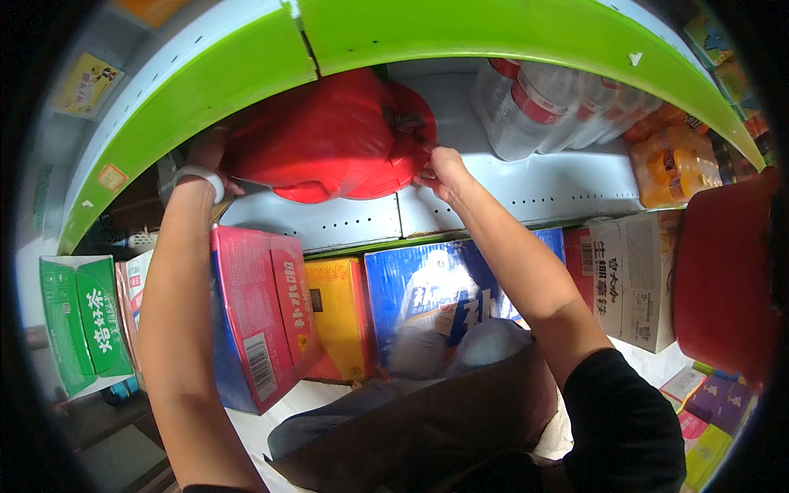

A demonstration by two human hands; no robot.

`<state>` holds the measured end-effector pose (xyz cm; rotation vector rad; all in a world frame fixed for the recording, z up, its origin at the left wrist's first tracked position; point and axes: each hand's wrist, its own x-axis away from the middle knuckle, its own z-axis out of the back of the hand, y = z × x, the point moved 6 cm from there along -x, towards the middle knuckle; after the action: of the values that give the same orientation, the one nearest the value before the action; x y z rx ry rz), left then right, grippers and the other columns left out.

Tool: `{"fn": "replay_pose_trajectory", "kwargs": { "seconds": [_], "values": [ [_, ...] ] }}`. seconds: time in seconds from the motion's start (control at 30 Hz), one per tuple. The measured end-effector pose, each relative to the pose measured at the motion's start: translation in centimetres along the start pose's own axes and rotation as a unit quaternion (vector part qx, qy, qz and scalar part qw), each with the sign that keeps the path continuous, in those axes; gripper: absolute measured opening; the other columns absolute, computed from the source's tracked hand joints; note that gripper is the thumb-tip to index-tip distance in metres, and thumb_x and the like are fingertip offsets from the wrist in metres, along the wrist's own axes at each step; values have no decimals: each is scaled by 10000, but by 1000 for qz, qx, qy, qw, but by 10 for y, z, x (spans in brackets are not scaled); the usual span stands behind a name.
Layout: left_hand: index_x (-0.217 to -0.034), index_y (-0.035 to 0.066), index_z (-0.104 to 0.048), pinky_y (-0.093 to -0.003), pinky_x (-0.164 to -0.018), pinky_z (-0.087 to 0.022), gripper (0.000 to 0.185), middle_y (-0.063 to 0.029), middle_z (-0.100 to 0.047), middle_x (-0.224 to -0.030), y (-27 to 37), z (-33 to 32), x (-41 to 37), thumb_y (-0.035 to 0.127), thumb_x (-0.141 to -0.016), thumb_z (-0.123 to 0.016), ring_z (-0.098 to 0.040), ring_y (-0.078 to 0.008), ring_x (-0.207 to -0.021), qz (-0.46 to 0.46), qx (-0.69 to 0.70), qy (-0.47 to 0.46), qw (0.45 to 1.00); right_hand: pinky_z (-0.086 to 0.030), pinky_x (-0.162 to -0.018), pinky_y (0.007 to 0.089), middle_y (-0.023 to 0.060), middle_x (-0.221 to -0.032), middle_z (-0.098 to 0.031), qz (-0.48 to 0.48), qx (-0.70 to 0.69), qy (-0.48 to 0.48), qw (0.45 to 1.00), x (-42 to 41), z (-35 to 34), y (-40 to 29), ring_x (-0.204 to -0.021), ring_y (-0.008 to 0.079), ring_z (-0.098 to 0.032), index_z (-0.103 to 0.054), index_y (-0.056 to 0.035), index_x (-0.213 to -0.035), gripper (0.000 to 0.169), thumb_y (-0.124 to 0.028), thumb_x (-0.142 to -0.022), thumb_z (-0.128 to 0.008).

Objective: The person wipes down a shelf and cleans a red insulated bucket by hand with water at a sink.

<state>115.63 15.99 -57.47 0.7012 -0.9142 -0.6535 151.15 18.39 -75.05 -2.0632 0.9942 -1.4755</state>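
Note:
A bulky red plastic bag [308, 142] rests on a light grey metal shelf [481, 185], under the green front edge of the shelf above. Its gathered end is on the right, and what it holds is hidden. My right hand [445, 169] grips the bag's right edge with bent fingers. At the bag's left end is my left hand [212, 157], a white band on its wrist. Shadow and the bag cover most of its fingers, so its hold cannot be made out.
Clear plastic bottles [539, 111] with red labels stand right on the shelf, beside wrapped orange drinks [675, 157]. Below are pink [265, 314], yellow [336, 314], blue [413, 296] and beige [629, 283] cartons. A green carton [86, 320] stands left; a red object [721, 271] protrudes at right.

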Motion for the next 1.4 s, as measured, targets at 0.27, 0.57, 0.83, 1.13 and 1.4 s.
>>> {"fn": "replay_pose_trajectory", "kwargs": {
  "seconds": [0.27,0.57,0.83,1.13,1.4],
  "values": [
    [-1315,132,-422,-445,-739,-463,528,-57,-568,-1103,-25,-2,20,360,-870,-592,-508,-242,-1011,-68,104,70,990,-449,-779,365,59,-1023,-508,-33,48,82,995,88,22,21,-920,232,-497,-496,-98,-1182,314,-224,-896,-492],
    [-1194,21,-546,-269,-814,-467,327,-103,-606,-1108,4,5,330,107,-881,-584,-578,-179,-1025,-223,-162,-106,955,-486,-656,267,83,-913,-649,-151,324,60,932,343,137,56,-754,150,-595,-580,-20,-1119,364,-311,-909,-521],
    [-1254,121,-521,-415,-793,-490,475,-165,-654,-1000,-102,-1,566,356,-851,-609,-633,-311,-932,-112,-471,-316,816,-505,-540,376,125,-866,-648,-231,224,214,923,642,373,-9,-668,255,-644,-544,-45,-1155,334,-241,-900,-451],
    [-1446,43,-128,-550,-1011,-317,937,-196,-284,-1457,212,-346,609,466,-806,-668,-356,-273,-1317,79,195,-464,861,-289,-920,684,126,-1444,-302,102,-12,323,941,662,466,-352,-1318,313,-307,-289,-193,-1426,836,-714,-797,-466],
    [-1446,274,150,-679,-894,-377,1189,-117,-88,-1511,217,-405,600,487,-700,-751,-283,-414,-1320,121,213,-408,880,-410,-1005,348,59,-1345,-490,131,-13,140,981,594,434,-389,-1193,197,-501,-440,-69,-1338,478,-345,-950,-483]
  ]
}}
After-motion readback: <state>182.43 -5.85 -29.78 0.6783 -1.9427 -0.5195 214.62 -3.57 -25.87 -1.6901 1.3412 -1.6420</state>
